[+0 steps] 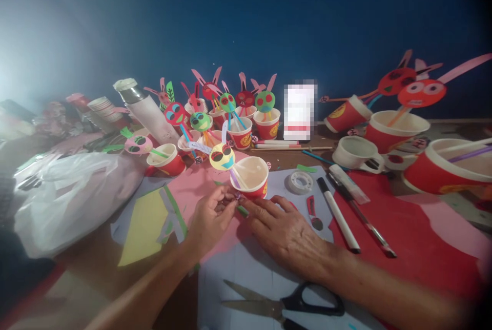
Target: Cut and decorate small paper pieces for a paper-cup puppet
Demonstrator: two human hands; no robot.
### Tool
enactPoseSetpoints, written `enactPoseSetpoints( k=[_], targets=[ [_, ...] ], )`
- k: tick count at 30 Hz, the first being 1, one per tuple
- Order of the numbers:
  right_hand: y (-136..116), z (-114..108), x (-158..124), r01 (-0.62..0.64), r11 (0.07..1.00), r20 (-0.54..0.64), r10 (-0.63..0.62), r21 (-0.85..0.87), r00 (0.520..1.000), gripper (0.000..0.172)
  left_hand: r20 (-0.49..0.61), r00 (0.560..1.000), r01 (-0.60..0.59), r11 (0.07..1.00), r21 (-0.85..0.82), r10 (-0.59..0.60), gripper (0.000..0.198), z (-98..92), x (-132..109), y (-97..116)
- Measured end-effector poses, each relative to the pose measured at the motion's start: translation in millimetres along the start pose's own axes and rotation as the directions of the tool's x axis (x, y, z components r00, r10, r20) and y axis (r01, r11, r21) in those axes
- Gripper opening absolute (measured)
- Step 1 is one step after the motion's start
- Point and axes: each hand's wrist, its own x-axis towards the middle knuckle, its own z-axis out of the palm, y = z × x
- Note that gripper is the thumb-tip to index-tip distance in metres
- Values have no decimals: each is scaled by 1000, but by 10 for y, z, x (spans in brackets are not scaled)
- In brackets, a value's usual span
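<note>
In front of a red and white paper cup (249, 189), my left hand (207, 220) pinches something small and dark purple that its fingertips mostly hide. My right hand (286, 225) lies palm down, its index fingertip meeting the left fingertips at that small piece; its thumb is hidden. A purple straw (235, 179) slants up inside the cup and bears a yellow paper face (222, 157) with dark eyes, a blue mouth and long pale ears. Beneath the hands lie pink paper (194, 186) and pale blue paper (234, 263).
Scissors (265, 304) lie spread near the front edge. At right are a tape roll (301, 183), a marker (338, 214), a brush-like tool (361, 217), red paper (400, 232) and a mug (355, 153). Several face cups line the back. A plastic bag (77, 202) sits left.
</note>
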Motion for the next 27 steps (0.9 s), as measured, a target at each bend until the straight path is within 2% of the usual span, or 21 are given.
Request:
enactPoseSetpoints(
  k=[11, 15, 18, 22, 27],
  targets=[
    [14, -80, 2, 42, 999, -90, -42, -1, 995, 22, -11, 1000, 23, 999, 48, -23, 19, -18, 9, -8],
    [28, -126, 0, 51, 998, -152, -45, 39, 987, 21, 17, 1000, 13, 1000, 11, -13, 14, -12, 1, 11],
    [58, -185, -1, 46, 998, -196, -35, 51, 980, 21, -6, 1000, 23, 1000, 19, -23, 11, -5, 4, 12],
    [122, -253, 22, 34, 999, -168, -31, 15, 985, 23, -11, 1000, 24, 999, 44, -24, 14, -17, 10, -14],
    [223, -234, 55, -29, 998, -127, 21, -54, 992, 31, 37, 999, 1, 999, -45, 0, 15, -38, 30, -36]
  ],
)
